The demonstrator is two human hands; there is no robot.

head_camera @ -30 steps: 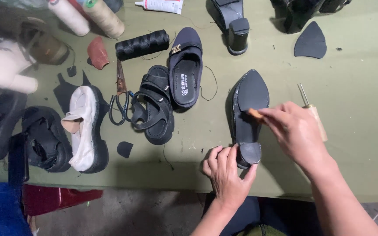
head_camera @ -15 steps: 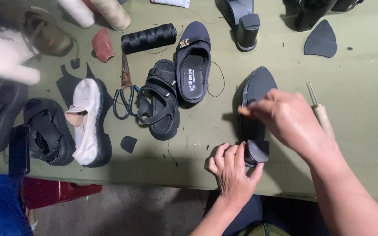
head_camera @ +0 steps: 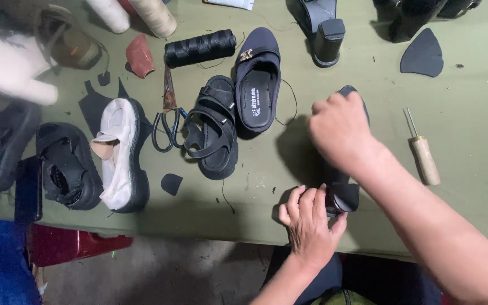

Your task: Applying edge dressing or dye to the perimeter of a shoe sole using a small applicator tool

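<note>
A black heeled shoe [head_camera: 344, 196] lies sole-up near the front edge of the green table [head_camera: 470, 113]. My left hand [head_camera: 309, 223] comes up from below the edge and grips its block heel. My right hand [head_camera: 340, 131] rests on the forepart of the sole with its fingers curled and its back to the camera. Only the toe tip shows past the knuckles, and whatever lies under the fingers is hidden. A wooden-handled awl [head_camera: 425, 158] lies just to the right of that hand.
Left of the shoe lie a black strappy sandal [head_camera: 216, 127], a black slip-on sandal [head_camera: 257, 85], scissors [head_camera: 168, 121], a white shoe [head_camera: 121, 152] and a black shoe [head_camera: 63, 164]. At the back are a black thread spool [head_camera: 199, 48], another heeled shoe [head_camera: 323, 25] and a black cut-out piece [head_camera: 422, 53].
My right hand, which pinched a small tan piece against the sole a second ago, has slid left and forward over the forepart. My left hand has stayed on the heel.
</note>
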